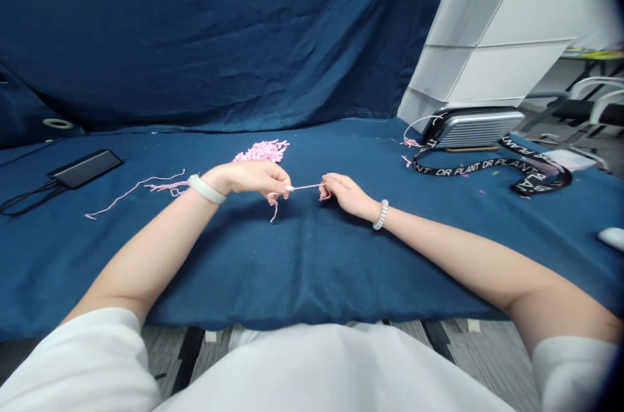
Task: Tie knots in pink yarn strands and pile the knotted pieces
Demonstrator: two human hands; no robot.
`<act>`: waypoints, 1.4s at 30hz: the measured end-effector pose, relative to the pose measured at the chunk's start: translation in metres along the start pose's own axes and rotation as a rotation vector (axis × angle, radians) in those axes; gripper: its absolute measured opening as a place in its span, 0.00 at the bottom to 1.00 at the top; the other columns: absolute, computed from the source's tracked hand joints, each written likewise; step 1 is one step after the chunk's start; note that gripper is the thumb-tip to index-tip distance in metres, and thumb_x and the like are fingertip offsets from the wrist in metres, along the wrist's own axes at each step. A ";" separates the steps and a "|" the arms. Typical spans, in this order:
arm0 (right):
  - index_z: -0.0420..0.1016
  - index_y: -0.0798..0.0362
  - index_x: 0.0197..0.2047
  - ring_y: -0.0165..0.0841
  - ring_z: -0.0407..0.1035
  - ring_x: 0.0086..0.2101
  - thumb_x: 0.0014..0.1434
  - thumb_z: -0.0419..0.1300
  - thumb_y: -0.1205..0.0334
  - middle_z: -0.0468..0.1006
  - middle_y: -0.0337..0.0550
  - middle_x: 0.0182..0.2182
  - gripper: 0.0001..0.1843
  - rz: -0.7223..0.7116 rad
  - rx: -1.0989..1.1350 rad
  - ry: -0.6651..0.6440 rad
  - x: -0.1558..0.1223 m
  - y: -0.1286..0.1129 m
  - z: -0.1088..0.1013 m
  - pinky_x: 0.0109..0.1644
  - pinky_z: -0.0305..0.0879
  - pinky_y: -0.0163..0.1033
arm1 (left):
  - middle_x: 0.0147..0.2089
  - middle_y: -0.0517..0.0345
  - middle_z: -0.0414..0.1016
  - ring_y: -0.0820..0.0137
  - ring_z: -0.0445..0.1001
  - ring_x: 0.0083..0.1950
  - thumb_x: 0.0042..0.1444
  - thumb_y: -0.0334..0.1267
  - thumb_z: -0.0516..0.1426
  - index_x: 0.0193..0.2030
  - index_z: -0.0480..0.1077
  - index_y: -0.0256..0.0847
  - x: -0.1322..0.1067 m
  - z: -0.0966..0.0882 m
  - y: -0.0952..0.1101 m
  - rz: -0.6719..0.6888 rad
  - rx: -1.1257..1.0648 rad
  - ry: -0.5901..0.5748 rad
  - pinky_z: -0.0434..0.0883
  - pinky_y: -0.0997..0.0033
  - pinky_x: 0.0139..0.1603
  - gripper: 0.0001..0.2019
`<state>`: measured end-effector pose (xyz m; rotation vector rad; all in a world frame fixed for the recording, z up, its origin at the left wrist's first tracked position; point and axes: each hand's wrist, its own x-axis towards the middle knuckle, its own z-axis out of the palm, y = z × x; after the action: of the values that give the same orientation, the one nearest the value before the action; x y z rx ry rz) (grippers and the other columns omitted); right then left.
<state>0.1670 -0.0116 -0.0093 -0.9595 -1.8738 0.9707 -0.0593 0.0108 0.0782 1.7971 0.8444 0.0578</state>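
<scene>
One blue cloth [302,282] covers the table. Upper right: silver case [475,127], black lanyard [492,165] just in front of it. Upper left: phone [85,168]. Center: pink yarn pile [260,152], just behind left hand [248,181]. Left hand pinches one end of a taut pink strand [306,187]; right hand [348,196] pinches the other, fingers curled. Loose pink strand [134,188] lies left of left wrist, near white band [207,188]. Right wrist wears coil bracelet [381,214].
</scene>
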 end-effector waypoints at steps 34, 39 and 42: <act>0.64 0.53 0.27 0.33 0.64 0.37 0.60 0.50 0.64 0.68 0.46 0.37 0.10 -0.435 -0.376 -0.154 -0.015 -0.011 0.009 0.44 0.63 0.40 | 0.33 0.57 0.74 0.78 0.75 0.34 0.62 0.39 0.50 0.31 0.69 0.38 -0.013 -0.056 -0.008 0.521 -1.076 0.823 0.72 0.86 0.36 0.12; 0.67 0.55 0.24 0.32 0.65 0.40 0.58 0.55 0.63 0.64 0.48 0.46 0.11 -0.429 -0.250 -0.116 -0.026 -0.034 0.015 0.47 0.64 0.42 | 0.30 0.56 0.73 0.81 0.74 0.29 0.60 0.26 0.49 0.33 0.67 0.34 0.001 -0.057 -0.023 0.407 -1.208 0.788 0.71 0.88 0.32 0.08; 0.69 0.55 0.27 0.32 0.66 0.41 0.59 0.55 0.61 0.65 0.47 0.49 0.11 -0.383 -0.103 -0.194 -0.031 -0.044 0.018 0.47 0.64 0.42 | 0.26 0.57 0.71 0.81 0.72 0.24 0.59 0.20 0.46 0.34 0.66 0.34 0.012 -0.050 -0.029 0.249 -1.252 0.793 0.71 0.88 0.27 0.11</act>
<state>0.1518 -0.0619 0.0131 -0.5458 -2.1852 0.7612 -0.0862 0.0624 0.0697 0.6125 0.7957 1.2370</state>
